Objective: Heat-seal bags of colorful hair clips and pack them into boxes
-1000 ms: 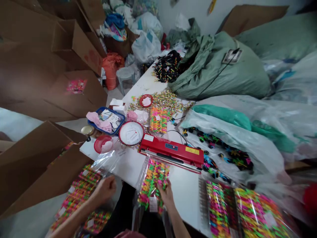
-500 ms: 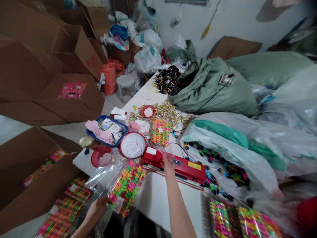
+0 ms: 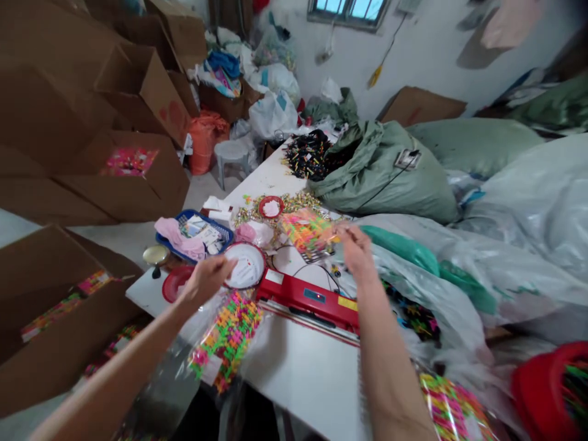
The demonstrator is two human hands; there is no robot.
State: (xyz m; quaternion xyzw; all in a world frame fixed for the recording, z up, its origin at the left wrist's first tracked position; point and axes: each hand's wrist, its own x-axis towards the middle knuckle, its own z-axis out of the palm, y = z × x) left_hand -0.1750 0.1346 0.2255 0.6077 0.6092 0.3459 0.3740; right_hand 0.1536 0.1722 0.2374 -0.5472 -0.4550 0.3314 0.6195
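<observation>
My right hand (image 3: pixel 356 248) pinches the edge of a clear bag of colourful pieces (image 3: pixel 305 229), lifted and tilted behind the red sealing machine (image 3: pixel 307 297). My left hand (image 3: pixel 212 275) has its fingers curled together over the left edge of a white round tray (image 3: pixel 245 266); what it holds, if anything, is too small to make out. Another clear bag of bright pieces (image 3: pixel 229 343) lies at the table's front edge, below my left hand and left of the machine.
A blue basket (image 3: pixel 225 231) and red bowl (image 3: pixel 171 285) stand at the left. Cardboard boxes (image 3: pixel 92 349) line the left side. A green sack (image 3: pixel 390 177) and plastic-covered heaps fill the right. A red bucket (image 3: pixel 533 386) is at the lower right.
My left hand let go of the front bag and rose towards the white tray. My right hand moved from the machine to the rear bag, which is now gripped and tilted. The view has tipped up.
</observation>
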